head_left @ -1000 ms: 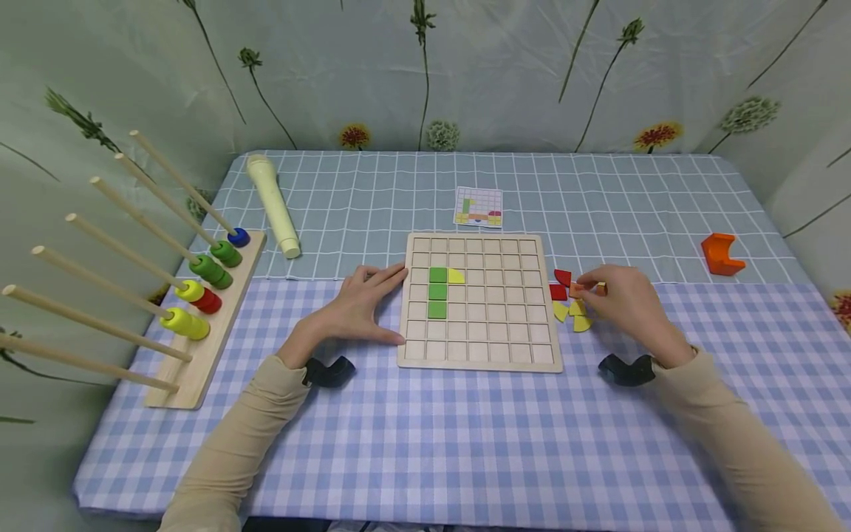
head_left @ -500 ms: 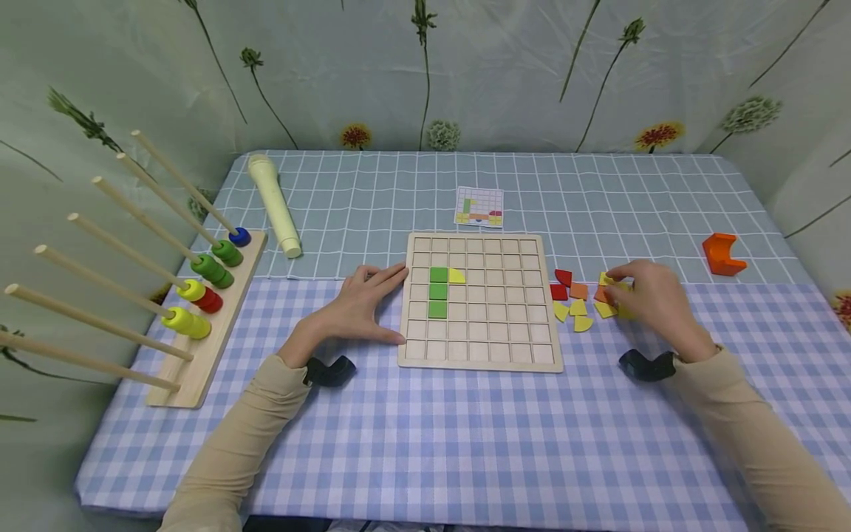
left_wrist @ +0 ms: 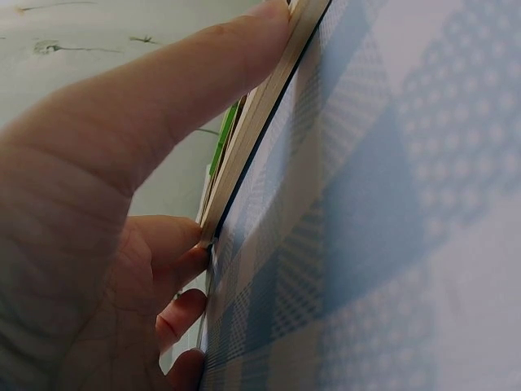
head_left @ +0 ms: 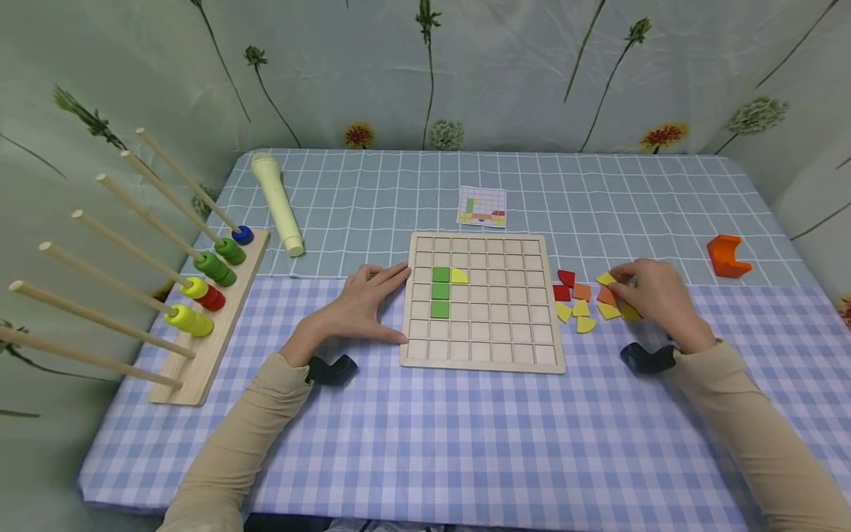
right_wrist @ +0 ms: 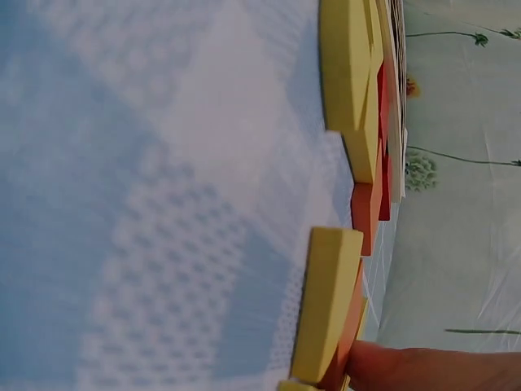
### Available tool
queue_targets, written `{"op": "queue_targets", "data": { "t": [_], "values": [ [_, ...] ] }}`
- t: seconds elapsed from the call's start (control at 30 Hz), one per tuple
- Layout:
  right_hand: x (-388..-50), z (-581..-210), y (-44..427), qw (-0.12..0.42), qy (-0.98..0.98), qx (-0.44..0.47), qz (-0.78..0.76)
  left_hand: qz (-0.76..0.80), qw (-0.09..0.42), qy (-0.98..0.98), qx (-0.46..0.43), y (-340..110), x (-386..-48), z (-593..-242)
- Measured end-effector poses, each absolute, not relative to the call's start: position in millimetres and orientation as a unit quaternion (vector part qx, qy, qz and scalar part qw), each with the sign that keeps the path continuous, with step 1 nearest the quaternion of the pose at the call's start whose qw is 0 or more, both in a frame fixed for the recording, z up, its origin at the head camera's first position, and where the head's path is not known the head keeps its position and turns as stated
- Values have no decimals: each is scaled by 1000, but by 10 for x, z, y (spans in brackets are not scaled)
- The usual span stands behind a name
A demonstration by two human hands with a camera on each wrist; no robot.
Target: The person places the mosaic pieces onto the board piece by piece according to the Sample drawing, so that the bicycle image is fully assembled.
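My left hand [head_left: 355, 307] rests at the left edge of a square wooden grid board [head_left: 492, 364], fingers and thumb spread along its side. In the left wrist view the thumb touches the board's rim [left_wrist: 260, 130]. Three green square tiles [head_left: 440, 291] stand in a column on the board, with a yellow quarter-round tile [head_left: 459, 275] beside the top one. My right hand [head_left: 654, 299] is over the loose tiles right of the board, its fingertips at an orange tile [head_left: 606, 295]. In the right wrist view one fingertip touches this tile's edge; whether it is pinched is hidden.
Red [head_left: 562, 293], orange [head_left: 581, 292] and yellow tiles [head_left: 608, 312] lie around the right hand. A pattern card [head_left: 482, 206] lies behind the board. A bead rack [head_left: 219, 325] and a pale yellow microphone-shaped toy [head_left: 277, 205] are left; an orange block [head_left: 728, 256] is far right.
My right hand has moved right, from the orange tile nearer the board to another orange tile, uncovering the first. The left hand and the board stay in place.
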State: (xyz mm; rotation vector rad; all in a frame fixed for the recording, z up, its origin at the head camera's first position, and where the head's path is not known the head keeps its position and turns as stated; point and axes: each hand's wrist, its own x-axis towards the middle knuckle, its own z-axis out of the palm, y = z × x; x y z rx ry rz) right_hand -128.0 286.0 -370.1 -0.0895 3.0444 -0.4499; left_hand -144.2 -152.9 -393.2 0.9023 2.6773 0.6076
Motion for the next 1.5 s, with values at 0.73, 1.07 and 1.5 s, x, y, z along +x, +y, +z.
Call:
{"op": "queue_targets", "data": {
  "t": [0.73,1.07,1.5],
  "values": [
    [-1332,-3678,2712,34,984,-40,-168,208,129,919,310,-1522,-1449,-3937],
    [-1151,-3670,2464,-45,972,-105,-205,206,131,920,307,-1529,-1453,-3951],
    [-966,-3741,2054,-93,956,-163,-223,204,135,921,302,-1527,-1456,-3951]
  ]
}}
